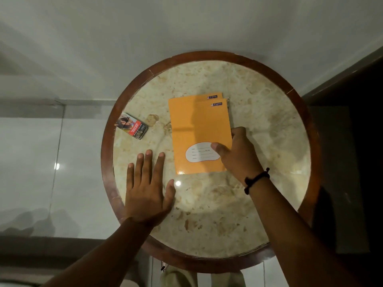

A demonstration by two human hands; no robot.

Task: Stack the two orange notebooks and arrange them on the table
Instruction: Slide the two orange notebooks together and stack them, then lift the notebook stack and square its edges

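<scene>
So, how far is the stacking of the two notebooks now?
Done: the top notebook lies on the lower notebook, whose far edge still shows. In hand: the right hand pinches the near right edge; the left hand rests flat on the table. Left: squaring the edges.

Your arms are bare, no sleeves showing. Your right wrist wears a black braided cord bracelet point(257, 180) with small knotted beads.
</scene>
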